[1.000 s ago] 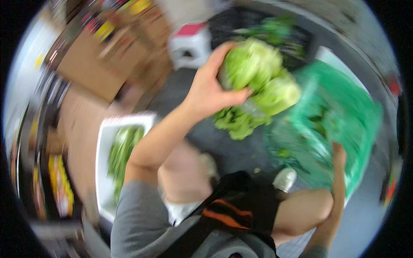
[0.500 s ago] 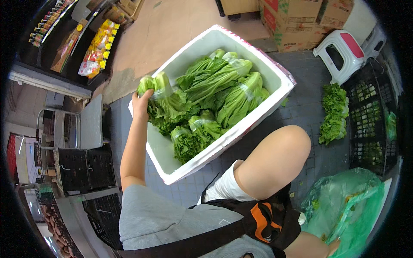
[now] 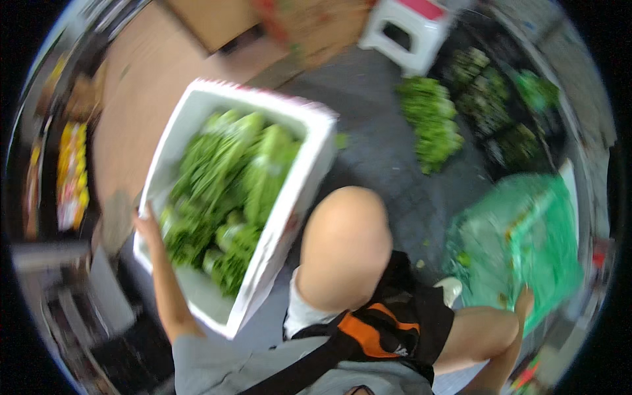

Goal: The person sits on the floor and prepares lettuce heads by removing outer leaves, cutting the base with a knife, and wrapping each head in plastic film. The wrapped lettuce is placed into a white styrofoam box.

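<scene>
My left hand [image 3: 147, 225] is at the left rim of a white foam box [image 3: 315, 148], its fingers curled over the edge and somewhat blurred. Inside the box lie several taped bundles of leafy green lettuce [image 3: 220, 151], longer-leaved ones toward the far side and curlier heads nearer me. Over to my right, my right hand [image 3: 525, 303] grips the near edge of a green plastic bag [image 3: 546, 243] that lies bunched and partly see-through on the floor. The right fingertips are small and partly hidden by the plastic.
A row of lettuce [image 3: 431, 125] lies on the dark tiles beside a black crate [image 3: 507, 125] of greens. Beyond stands a white stool [image 3: 409, 33] with a red top. Cardboard boxes [image 3: 322, 29] are at the back, yellow packets [image 3: 72, 174] at far left. My raised knee [image 3: 345, 243] borders the foam box.
My left hand has let go of a lettuce bundle, now in the box, and moved to the rim. The view has swung right, showing more of the green bag and my right hand.
</scene>
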### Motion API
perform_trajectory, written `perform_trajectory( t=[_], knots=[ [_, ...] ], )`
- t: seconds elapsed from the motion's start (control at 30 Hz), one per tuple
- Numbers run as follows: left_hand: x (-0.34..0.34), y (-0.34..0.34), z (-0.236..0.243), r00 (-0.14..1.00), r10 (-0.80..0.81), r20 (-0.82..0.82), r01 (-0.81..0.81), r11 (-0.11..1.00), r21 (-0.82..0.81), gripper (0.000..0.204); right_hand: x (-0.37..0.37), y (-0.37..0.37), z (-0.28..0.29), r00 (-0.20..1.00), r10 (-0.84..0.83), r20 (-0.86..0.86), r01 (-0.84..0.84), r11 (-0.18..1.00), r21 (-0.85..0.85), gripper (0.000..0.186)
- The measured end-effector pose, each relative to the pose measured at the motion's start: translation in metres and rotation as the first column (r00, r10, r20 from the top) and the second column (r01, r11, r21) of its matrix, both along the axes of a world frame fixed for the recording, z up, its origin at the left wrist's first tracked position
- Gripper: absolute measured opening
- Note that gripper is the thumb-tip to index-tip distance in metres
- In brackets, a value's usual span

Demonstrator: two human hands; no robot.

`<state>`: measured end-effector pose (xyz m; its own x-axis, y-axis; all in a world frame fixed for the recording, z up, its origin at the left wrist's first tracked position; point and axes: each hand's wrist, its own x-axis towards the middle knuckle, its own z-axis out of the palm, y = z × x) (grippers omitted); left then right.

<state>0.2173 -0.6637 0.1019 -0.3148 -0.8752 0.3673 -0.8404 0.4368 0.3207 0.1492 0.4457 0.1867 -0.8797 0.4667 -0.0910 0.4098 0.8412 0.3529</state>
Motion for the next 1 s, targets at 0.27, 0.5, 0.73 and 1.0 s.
perform_trajectory(
  t=[0.27, 0.5, 0.73, 1.0],
  knots=[
    [-0.326, 0.360, 0.147, 0.010, -0.923, -0.384, 0.964, -0.093, 0.249, 0.026, -0.030, -0.065, -0.013, 0.891, -0.250, -0.378, 0.207, 0.967, -0.151, 0.028],
    [-0.526, 0.604, -0.029, -0.543, -0.826, 0.150, 0.773, -0.422, 0.474, 0.045, -0.036, -0.065, -0.028, 0.725, -0.298, -0.621, -0.011, 0.896, -0.443, 0.017],
    [-0.552, 0.709, -0.099, -0.072, -0.836, 0.544, 0.796, 0.281, 0.536, 0.076, -0.025, -0.060, -0.031, 0.680, -0.506, -0.531, 0.134, 0.797, -0.589, 0.012],
    [-0.541, 0.713, -0.099, -0.158, -0.901, 0.404, 0.781, 0.136, 0.609, 0.094, -0.024, -0.058, -0.029, 0.704, -0.516, -0.488, 0.098, 0.751, -0.653, 0.016]
  ],
)
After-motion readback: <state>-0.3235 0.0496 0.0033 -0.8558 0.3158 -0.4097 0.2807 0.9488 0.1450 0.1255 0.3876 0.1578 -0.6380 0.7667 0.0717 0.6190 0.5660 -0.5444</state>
